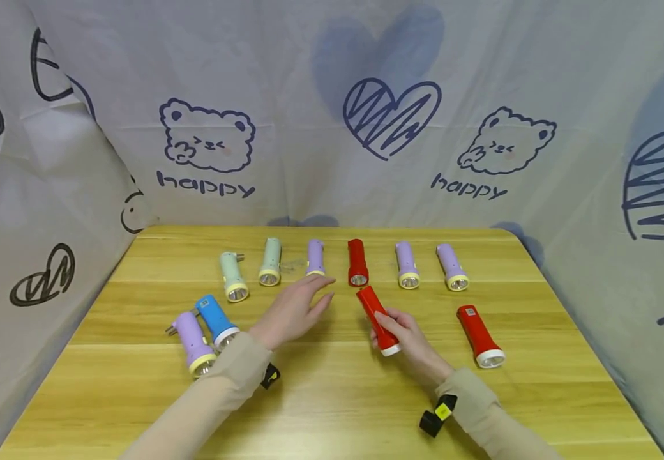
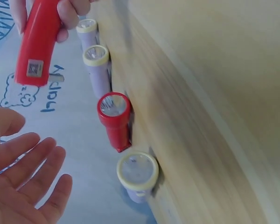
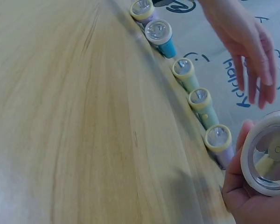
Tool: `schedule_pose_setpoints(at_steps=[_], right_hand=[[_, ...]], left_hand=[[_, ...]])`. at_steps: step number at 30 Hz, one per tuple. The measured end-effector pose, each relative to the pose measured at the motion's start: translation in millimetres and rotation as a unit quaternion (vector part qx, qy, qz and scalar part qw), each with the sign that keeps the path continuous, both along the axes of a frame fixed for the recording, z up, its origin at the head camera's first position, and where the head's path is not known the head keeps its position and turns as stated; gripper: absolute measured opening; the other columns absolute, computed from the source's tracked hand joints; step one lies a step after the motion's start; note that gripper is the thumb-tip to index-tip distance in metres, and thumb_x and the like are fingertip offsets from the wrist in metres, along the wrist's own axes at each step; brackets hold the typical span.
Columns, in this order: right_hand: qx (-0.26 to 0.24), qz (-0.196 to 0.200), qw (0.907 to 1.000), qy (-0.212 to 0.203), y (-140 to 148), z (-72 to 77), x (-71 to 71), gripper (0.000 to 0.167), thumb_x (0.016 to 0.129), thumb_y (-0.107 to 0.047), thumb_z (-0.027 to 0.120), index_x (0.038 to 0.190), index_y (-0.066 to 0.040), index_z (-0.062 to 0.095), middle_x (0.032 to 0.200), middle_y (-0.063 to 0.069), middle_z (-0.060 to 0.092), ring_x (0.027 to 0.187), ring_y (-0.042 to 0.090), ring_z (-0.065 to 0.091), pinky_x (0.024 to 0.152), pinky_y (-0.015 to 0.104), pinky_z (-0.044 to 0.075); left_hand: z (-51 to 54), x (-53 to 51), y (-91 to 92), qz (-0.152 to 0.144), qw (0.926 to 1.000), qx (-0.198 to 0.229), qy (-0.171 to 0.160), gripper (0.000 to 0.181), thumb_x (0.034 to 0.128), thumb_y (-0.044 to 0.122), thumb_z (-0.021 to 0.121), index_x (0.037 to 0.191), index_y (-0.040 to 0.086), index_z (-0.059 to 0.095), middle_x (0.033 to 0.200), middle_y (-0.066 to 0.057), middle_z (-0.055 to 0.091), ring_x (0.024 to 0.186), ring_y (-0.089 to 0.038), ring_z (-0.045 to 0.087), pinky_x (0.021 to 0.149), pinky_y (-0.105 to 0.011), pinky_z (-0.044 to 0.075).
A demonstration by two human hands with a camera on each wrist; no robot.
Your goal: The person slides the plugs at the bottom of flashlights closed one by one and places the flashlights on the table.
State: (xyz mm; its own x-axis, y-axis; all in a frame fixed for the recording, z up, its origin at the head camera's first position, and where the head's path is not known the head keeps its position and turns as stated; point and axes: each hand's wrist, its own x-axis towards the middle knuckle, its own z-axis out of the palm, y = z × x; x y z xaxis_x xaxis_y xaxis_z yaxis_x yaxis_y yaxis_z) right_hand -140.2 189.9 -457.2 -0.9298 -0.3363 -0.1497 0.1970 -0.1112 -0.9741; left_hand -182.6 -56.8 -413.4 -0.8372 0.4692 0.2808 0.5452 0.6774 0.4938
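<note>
My right hand (image 1: 409,338) grips a red flashlight with a white rim (image 1: 379,322), its lens end toward me; in the left wrist view metal prongs stick out near the far end of that flashlight (image 2: 35,46). To its left, my left hand (image 1: 294,310) hovers with fingers extended and holds nothing. The left palm (image 2: 23,182) is in the left wrist view. Beyond the hands stand a red flashlight (image 1: 357,260) and a purple one (image 1: 315,255), partly covered by the left fingers. The white-rimmed lens (image 3: 275,151) faces the right wrist camera.
Two pale green flashlights (image 1: 232,275) (image 1: 271,260) lie back left, two purple ones (image 1: 405,262) (image 1: 450,263) back right. A blue flashlight (image 1: 214,316) and a purple one (image 1: 192,338) lie left; another red one (image 1: 478,335) lies right. A printed cloth (image 1: 309,172) hangs behind the wooden table (image 1: 332,409).
</note>
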Motion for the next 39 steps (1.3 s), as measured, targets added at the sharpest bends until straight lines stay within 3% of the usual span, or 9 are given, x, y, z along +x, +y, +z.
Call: schedule_pose_setpoints(at_steps=[5,10,16,20,31,36,39], right_hand=[[0.007,-0.032,0.9991,0.028,-8.7,0.2,0.1,0.041,0.107,-0.02,0.047,0.125,0.016,0.045,0.083,0.001,0.063,0.071,0.008,0.063,0.066,0.02,0.056],[0.059,-0.053,0.9913,0.105,-17.8,-2.0,-1.7,0.033,0.105,-0.013,0.049,0.116,0.018,0.05,0.081,0.008,0.062,0.067,0.009,0.063,0.061,0.019,0.054],[0.143,-0.068,0.9671,0.199,-24.2,-4.1,-0.9,0.023,0.104,-0.012,0.052,0.111,0.01,0.058,0.084,0.026,0.061,0.066,0.007,0.06,0.055,0.019,0.051],[0.184,-0.083,0.9487,0.244,-26.1,-7.7,0.0,0.02,0.104,-0.012,0.054,0.111,0.005,0.06,0.085,0.024,0.063,0.068,0.002,0.057,0.058,0.019,0.051],[0.229,-0.102,0.9246,0.287,-27.5,-12.3,1.1,0.026,0.103,-0.015,0.056,0.125,-0.002,0.061,0.096,0.014,0.068,0.081,0.006,0.059,0.072,0.021,0.053],[0.244,-0.113,0.9175,0.293,-29.7,-11.2,1.1,0.028,0.102,-0.018,0.058,0.128,-0.006,0.06,0.097,0.011,0.068,0.079,0.008,0.059,0.069,0.021,0.053],[0.259,-0.12,0.9077,0.308,-30.3,-11.0,0.6,0.03,0.103,-0.018,0.056,0.13,-0.007,0.06,0.096,0.009,0.067,0.079,0.008,0.059,0.07,0.022,0.053]], left_hand=[[4.2,0.0,11.2,-0.006,0.9993,0.026,0.025,0.038,0.1027,0.026,0.059,0.135,0.008,0.062,0.134,-0.01,0.068,0.124,-0.026,0.065,0.107,-0.043,0.052],[7.8,2.7,19.9,-0.021,0.9986,0.04,0.028,0.041,0.1012,0.028,0.062,0.137,0.009,0.061,0.138,-0.008,0.066,0.128,-0.026,0.063,0.109,-0.041,0.051],[4.0,4.5,24.9,-0.045,0.9964,0.061,0.038,0.04,0.0975,0.023,0.068,0.135,0.007,0.063,0.133,-0.009,0.068,0.124,-0.026,0.065,0.106,-0.04,0.053],[0.4,5.6,26.3,-0.048,0.9955,0.067,0.046,0.041,0.0962,0.021,0.069,0.134,0.006,0.063,0.132,-0.01,0.068,0.123,-0.027,0.065,0.106,-0.04,0.054],[-1.7,6.4,28.6,-0.056,0.9934,0.084,0.055,0.052,0.0905,0.02,0.075,0.138,0.009,0.06,0.137,-0.008,0.065,0.127,-0.025,0.063,0.106,-0.039,0.053],[-4.5,6.6,29.6,-0.056,0.9917,0.093,0.069,0.056,0.088,0.019,0.077,0.139,0.006,0.059,0.139,-0.012,0.064,0.129,-0.026,0.061,0.108,-0.04,0.052],[-5.9,6.3,29.7,-0.052,0.9902,0.099,0.083,0.059,0.0863,0.018,0.079,0.14,0.004,0.058,0.14,-0.013,0.064,0.129,-0.027,0.062,0.108,-0.039,0.052]])
